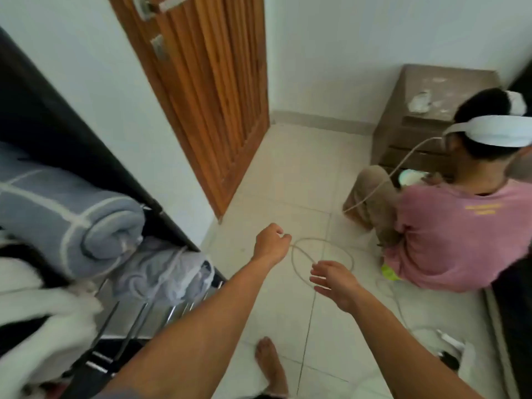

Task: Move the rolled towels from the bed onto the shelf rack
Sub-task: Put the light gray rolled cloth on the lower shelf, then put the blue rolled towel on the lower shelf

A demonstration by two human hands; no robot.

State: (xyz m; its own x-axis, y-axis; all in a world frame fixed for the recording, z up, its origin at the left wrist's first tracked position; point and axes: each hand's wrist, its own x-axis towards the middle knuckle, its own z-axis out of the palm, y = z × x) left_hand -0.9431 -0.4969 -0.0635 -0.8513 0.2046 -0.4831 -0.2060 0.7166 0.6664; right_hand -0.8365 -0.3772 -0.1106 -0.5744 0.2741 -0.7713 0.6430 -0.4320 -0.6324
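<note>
A grey rolled towel with pale stripes (pixel 72 214) lies on the shelf rack (pixel 135 312) at the left. A lighter grey crumpled towel (pixel 161 272) sits below it, and white cloth (pixel 49 315) hangs at the rack's near end. My left hand (pixel 270 243) is stretched out over the floor, fingers curled, nothing visibly in it. My right hand (pixel 334 280) hovers beside it with fingers spread and empty. Both hands are right of the rack and apart from the towels. The bed is out of view.
A person in a pink shirt (pixel 454 231) sits on the tiled floor at the right, before a brown nightstand (pixel 417 119). A pale cable (pixel 322 254) loops across the floor under my hands. A wooden door (pixel 207 82) stands ahead. My bare foot (pixel 270 364) is below.
</note>
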